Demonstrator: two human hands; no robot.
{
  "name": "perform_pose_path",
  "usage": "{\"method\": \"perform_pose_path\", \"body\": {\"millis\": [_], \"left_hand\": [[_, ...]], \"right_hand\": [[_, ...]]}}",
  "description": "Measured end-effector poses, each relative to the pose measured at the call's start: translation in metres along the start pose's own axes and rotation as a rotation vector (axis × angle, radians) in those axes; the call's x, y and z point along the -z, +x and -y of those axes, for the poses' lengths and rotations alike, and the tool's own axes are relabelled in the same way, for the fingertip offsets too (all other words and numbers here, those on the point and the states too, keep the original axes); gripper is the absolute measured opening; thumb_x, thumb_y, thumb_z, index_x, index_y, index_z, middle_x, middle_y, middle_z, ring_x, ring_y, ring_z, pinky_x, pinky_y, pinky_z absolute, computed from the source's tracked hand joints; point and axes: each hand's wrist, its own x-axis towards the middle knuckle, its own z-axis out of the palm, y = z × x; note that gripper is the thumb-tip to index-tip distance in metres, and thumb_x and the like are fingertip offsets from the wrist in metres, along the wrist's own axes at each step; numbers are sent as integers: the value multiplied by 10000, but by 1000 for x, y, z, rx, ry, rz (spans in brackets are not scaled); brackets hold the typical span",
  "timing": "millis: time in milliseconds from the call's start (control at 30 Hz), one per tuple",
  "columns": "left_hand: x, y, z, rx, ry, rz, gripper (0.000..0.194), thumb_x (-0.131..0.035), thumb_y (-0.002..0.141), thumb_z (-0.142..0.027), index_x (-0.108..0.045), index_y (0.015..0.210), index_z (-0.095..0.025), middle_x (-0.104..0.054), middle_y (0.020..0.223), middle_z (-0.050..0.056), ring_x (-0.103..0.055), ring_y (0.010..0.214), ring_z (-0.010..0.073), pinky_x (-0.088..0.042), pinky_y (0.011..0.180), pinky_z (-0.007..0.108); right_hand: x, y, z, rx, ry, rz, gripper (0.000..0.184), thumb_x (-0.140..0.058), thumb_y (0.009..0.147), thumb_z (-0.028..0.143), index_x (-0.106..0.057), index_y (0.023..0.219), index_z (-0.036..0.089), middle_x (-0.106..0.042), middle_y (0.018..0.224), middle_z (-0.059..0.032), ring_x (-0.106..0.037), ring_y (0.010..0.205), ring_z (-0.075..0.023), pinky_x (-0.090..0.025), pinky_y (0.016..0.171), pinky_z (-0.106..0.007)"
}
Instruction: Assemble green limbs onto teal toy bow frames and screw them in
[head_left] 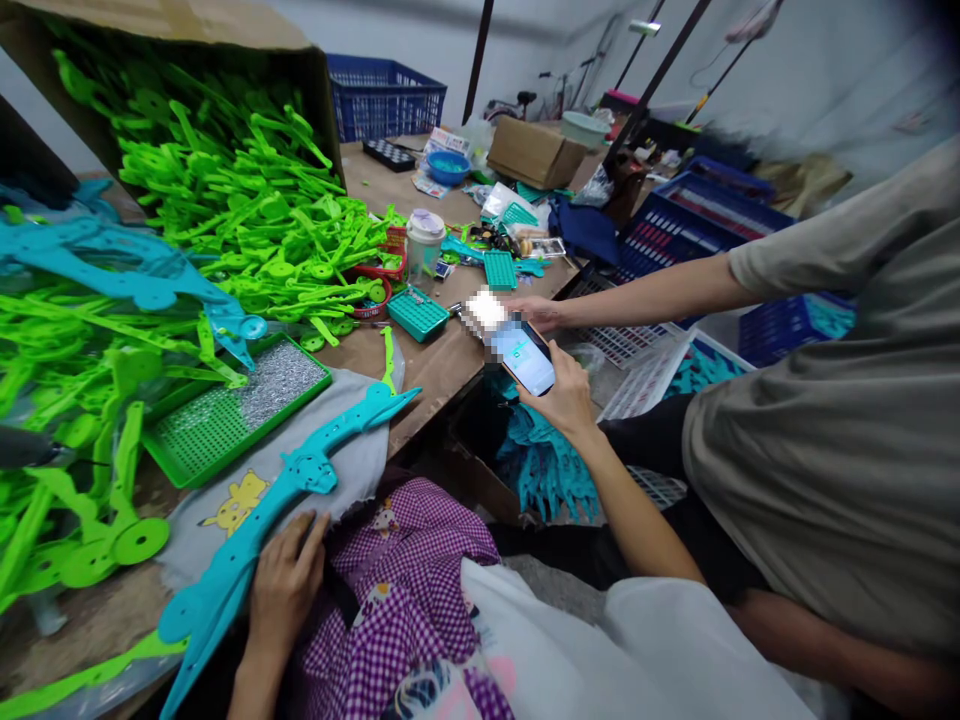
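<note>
My left hand (285,585) rests at the table's near edge, fingers curled over a long teal plastic part (300,480) that lies on a grey cloth (349,410). My right hand (568,400) is raised to the right of the table and grips a phone (525,358) with a lit screen. A co-worker in a grey shirt (825,430) sits at the right, and that person's hand (538,312) touches the top end of the phone.
Heaps of green plastic parts (247,210) spill from a cardboard box (172,30) across the table's left. A green tray of small metal bits (232,405), a teal tray (417,313), a lidded cup (425,240), blue crates (386,95) and teal parts below (540,460) surround the spot.
</note>
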Motion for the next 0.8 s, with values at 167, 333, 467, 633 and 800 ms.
{"method": "perform_pose_path", "body": {"millis": [167, 333, 467, 633, 800], "left_hand": [[-3, -3, 1, 6, 1, 13, 791, -556, 953, -115, -184, 1635, -264, -688, 1201, 149, -686, 1002, 280, -525, 907, 407], [-2, -2, 0, 0, -5, 3, 806, -573, 945, -104, -187, 1636, -258, -692, 1181, 151, -687, 995, 284, -525, 904, 410], [0, 1, 0, -3, 0, -11, 813, -573, 947, -101, -174, 1638, -260, -695, 1168, 145, -687, 984, 278, -525, 897, 400], [0, 2, 0, -5, -5, -8, 809, -576, 943, -103, -187, 1636, -254, -694, 1171, 149, -683, 999, 281, -517, 909, 399], [-2, -1, 1, 0, -11, 3, 796, -570, 946, -112, -195, 1634, -250, -693, 1182, 151, -680, 1022, 288, -510, 926, 406]], "right_hand": [[0, -1, -2, 0, 0, 3, 913, -651, 761, 505, -364, 1514, 76, -591, 1360, -248, -579, 1188, -397, -474, 982, -549], [-2, -2, -5, 10, -11, 16, 934, -640, 775, 519, -322, 1538, 85, -571, 1375, -246, -555, 1214, -401, -467, 992, -552], [-3, -4, -6, 6, -13, 19, 931, -632, 778, 526, -313, 1542, 103, -572, 1379, -237, -560, 1211, -399, -463, 995, -554], [-2, -4, -7, 12, -4, 20, 925, -639, 767, 527, -333, 1526, 95, -577, 1378, -248, -571, 1204, -405, -460, 997, -565], [0, -2, -6, 17, -13, 28, 936, -636, 768, 523, -319, 1536, 93, -565, 1386, -250, -562, 1218, -406, -471, 984, -566]]}}
